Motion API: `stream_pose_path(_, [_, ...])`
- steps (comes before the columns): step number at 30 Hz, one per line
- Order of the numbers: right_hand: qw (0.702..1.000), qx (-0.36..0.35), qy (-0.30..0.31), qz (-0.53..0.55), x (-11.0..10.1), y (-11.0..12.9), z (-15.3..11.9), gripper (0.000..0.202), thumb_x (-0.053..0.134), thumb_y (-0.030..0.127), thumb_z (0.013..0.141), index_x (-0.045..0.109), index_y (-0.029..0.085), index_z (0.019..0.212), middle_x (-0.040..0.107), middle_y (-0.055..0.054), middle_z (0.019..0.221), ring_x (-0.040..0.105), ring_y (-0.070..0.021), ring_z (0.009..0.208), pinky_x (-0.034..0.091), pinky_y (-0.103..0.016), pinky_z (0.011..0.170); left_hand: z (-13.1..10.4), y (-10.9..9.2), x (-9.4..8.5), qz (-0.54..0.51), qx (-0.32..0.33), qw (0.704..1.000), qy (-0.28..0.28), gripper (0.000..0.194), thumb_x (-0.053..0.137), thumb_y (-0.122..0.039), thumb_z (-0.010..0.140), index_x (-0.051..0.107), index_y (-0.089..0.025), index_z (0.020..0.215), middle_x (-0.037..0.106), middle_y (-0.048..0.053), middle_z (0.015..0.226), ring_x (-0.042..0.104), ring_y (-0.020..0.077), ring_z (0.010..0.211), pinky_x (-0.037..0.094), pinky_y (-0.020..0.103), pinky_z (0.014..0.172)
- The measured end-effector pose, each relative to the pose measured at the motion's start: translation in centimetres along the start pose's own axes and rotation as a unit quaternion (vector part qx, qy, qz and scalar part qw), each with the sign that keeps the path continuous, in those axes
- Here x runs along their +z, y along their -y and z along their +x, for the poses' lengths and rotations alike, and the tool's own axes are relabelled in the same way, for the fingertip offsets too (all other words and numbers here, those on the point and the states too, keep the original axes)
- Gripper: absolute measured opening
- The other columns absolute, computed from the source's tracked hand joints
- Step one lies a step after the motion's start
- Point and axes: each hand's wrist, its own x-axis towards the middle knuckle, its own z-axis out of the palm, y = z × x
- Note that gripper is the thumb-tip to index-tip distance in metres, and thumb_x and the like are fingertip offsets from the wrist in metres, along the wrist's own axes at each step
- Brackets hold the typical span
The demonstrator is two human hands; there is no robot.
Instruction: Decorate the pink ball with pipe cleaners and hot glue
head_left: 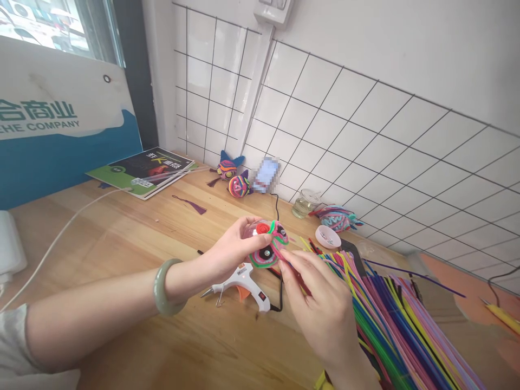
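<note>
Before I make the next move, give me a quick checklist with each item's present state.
1. Left hand holding the colorful ornament: ok.
2. Right hand pinching the pink strand at the ornament: ok.
3. A hand free: not ok, both are occupied.
4. Glue gun set down: ok, it lies on the table, not held.
5. Glue gun nozzle hot: cannot tell from this view.
6. Pipe cleaners near the right hand: ok, in a multicolored spread beside it.
</note>
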Motion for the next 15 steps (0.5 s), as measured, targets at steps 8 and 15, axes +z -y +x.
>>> stream_pose_path(8, [0.997, -0.046, 0.006, -0.06, 0.34, 0.13, -0.24, 0.029, 0.052, 0.003, 0.087, 0.063, 0.011, 0.112, 0.065, -0.009, 0.084, 0.063, -0.0168, 0.075, 0.051, -0.028, 0.065, -0.17, -0.17, 0.05, -0.016, -0.019, 1.0, -0.001, 0.041, 0.071, -0.028, 0.075, 0.049, -0.017, 0.107, 0.061, 0.005, 0.103, 0.061, 0.0142, 0.085, 0.049, 0.025, 0.069])
stream_pose_path(15, [0.982, -0.098, -0.001, -0.161, 0.05, 0.23, -0.07, 0.022, 0.054, 0.007, 0.088, 0.065, 0.009, 0.106, 0.066, -0.008, 0.079, 0.062, -0.0165, 0.067, 0.045, -0.028, 0.061, -0.13, -0.14, -0.11, -0.044, -0.055, 0.997, 0.017, 0.039, 0.069, -0.037, 0.077, 0.051, -0.017, 0.105, 0.061, 0.008, 0.103, 0.061, 0.0148, 0.079, 0.051, 0.026, 0.065])
